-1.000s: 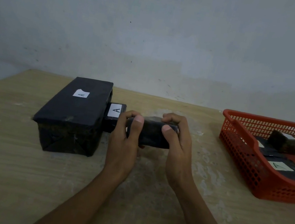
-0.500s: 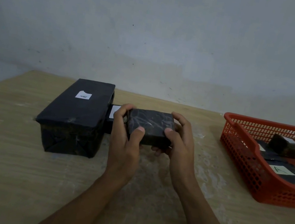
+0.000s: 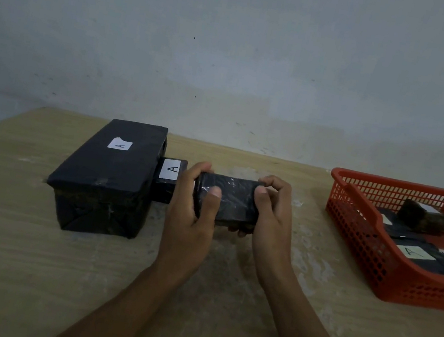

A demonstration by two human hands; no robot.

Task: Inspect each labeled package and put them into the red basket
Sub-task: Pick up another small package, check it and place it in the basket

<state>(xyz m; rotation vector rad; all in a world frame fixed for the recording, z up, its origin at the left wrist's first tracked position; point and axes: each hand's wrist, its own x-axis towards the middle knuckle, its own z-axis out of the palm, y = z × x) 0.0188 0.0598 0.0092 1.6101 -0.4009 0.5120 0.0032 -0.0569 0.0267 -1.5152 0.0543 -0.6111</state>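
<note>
Nearest, both forearms entering from the bottom edge, over bare worktop [image 3: 7, 265]. Left hand [image 3: 190, 216] and right hand [image 3: 272, 221] both clenched on a small black-wrapped package [image 3: 228, 201], one at each end, thumbs on the near face, fingers curled behind; package held clear of the worktop, roughly level. Grip of each hand: closed on the package, none released. No label visible on the face turned toward the camera, so inspection judged incomplete. For a clean step: rotate the package between the two hands until the label side comes up, keep thumbs off the label, read it, then pass to the right hand alone and carry across to the red basket [image 3: 354, 249], well apart at right. Just beyond the left hand, a second small package [image 3: 170, 173] on the worktop, white label reading "A", tucked against the large black box [image 3: 113, 176], also labelled "A" on top. Inside the basket, dark packages, one with an "A" label [image 3: 414, 252] legible, another brownish block [image 3: 424, 218] lying on top. Hard to make out: far and under faces of the held package hidden by fingers; basket cut off at the right edge, count of its contents uncertain; dim light, black wrap swallowing detail.
</note>
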